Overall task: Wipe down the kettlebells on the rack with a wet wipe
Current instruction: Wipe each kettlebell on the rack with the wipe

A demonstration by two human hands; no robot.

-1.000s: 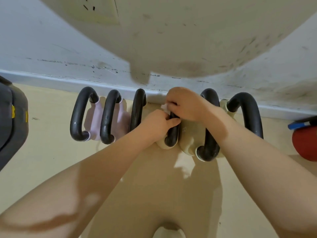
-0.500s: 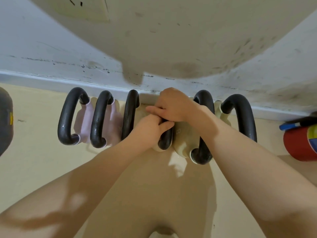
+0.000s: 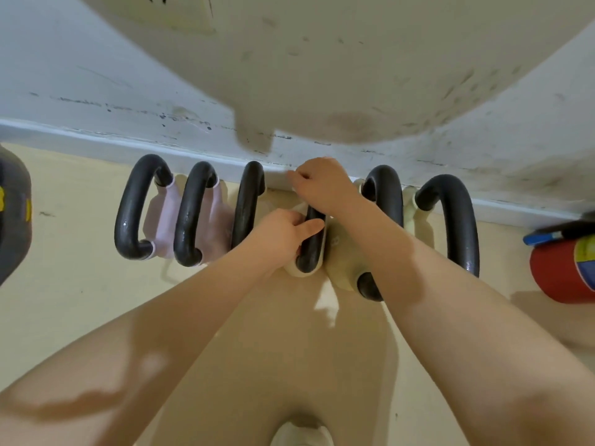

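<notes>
Six kettlebells: a row [image 3: 199, 220] across the middle of the frame, against the base of the wall [image 3: 96, 85]; all have black handles, two bodies at left are pink, the others cream.
Support: they seem to stand on the floor [image 3: 64, 300]; no rack can be made out.
Fourth kettlebell [image 3: 310, 252]: the one in hand, at centre frame.
Left hand [image 3: 283, 233]: curled against the near part of that handle, thumb laid across the bar; whether it fully grips cannot be told.
Right hand [image 3: 322, 185]: closed in a fist over the far end of the same handle, at the wall side.
Wipe [image 3: 299, 208]: only a small pale scrap shows between the two hands; most of it is hidden, probably under the right hand.
Progress: judged as midway; the three handles at left glisten, which suggests they are wiped, though the fifth and sixth shine a little too, so this is uncertain.
Left to do: likely the rest of the fourth, then the two at right.
Containers: none seen; no wipe packet or bin in frame.
Other items: a red cylinder [image 3: 560, 275] at the right edge, a dark object [image 3: 13, 217] at the left edge.
</notes>
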